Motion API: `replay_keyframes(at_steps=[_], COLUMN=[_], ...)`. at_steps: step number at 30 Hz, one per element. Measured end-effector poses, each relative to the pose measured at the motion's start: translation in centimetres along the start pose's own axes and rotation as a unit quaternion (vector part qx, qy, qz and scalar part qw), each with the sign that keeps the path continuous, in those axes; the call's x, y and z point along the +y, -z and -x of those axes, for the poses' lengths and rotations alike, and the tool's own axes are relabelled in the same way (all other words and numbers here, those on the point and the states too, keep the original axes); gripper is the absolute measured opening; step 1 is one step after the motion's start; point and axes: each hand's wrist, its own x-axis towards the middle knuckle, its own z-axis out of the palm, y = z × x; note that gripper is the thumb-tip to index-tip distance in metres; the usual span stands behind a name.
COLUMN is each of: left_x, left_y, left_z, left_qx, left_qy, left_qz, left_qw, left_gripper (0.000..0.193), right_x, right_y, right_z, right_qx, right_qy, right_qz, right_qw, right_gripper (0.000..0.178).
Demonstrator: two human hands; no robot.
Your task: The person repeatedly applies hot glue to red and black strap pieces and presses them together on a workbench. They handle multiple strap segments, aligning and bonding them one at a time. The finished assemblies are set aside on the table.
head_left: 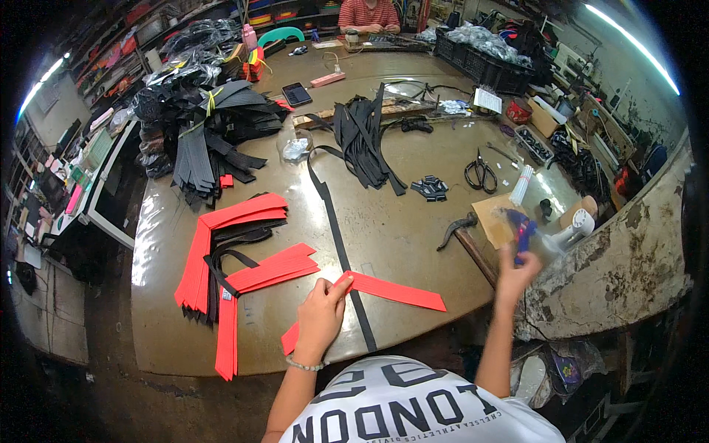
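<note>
Near the front edge of the table, my left hand (322, 314) pinches a red webbing strip (399, 291) folded at an angle. The strip crosses a long black strap (336, 229) lying toward me. My right hand (515, 277) is closed round the handle of a blue glue gun (523, 230), slightly blurred, above a piece of brown cardboard (496, 218). To the left of my left hand lie folded red strips (273, 269) with a black band around them. Behind these is a stack of red and black strips (196, 258).
Black webbing bundles (362, 140) and a larger pile (214, 133) lie farther back. Scissors (481, 174), a hammer (473, 251), white sticks (522, 184) and small black pieces (430, 187) are on the right. A person (369, 16) in a striped shirt sits at the far end.
</note>
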Motion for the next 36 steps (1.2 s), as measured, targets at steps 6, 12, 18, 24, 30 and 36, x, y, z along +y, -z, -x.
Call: replay_keyframes(at_steps=[6, 12, 18, 24, 30, 36], left_x=[-0.1, -0.3, -1.0, -0.7, -1.0, -1.0], left_y=[0.0, -0.5, -1.0, -0.9, -1.2, -1.2], left_z=[0.1, 0.0, 0.1, 0.0, 0.2, 0.1], left_qx=[0.004, 0.061, 0.063, 0.071, 0.082, 0.079], left_qy=[0.000, 0.031, 0.030, 0.045, 0.047, 0.054], left_qz=[0.009, 0.052, 0.061, 0.089, 0.090, 0.088], left_qw=[1.000, 0.996, 0.996, 0.992, 0.991, 0.992], left_gripper=[0.032, 0.023, 0.021, 0.021, 0.020, 0.019], right_x=[7.2, 2.9, -5.7, -14.1, -15.5, -15.6], right_y=[-0.6, -0.5, 1.1, -0.7, -4.4, -6.9], right_z=[-8.1, -9.1, -7.0, 0.3, 1.8, 3.1], right_qx=[-0.175, -0.158, -0.275, -0.550, -0.605, -0.641], right_qy=[0.069, 0.065, 0.121, 0.111, 0.272, 0.275], right_qz=[-0.157, 0.098, 0.069, -0.185, -0.157, -0.133], right_qw=[0.970, 0.980, 0.951, 0.806, 0.732, 0.704], right_gripper=[0.049, 0.044, 0.044, 0.041, 0.047, 0.047])
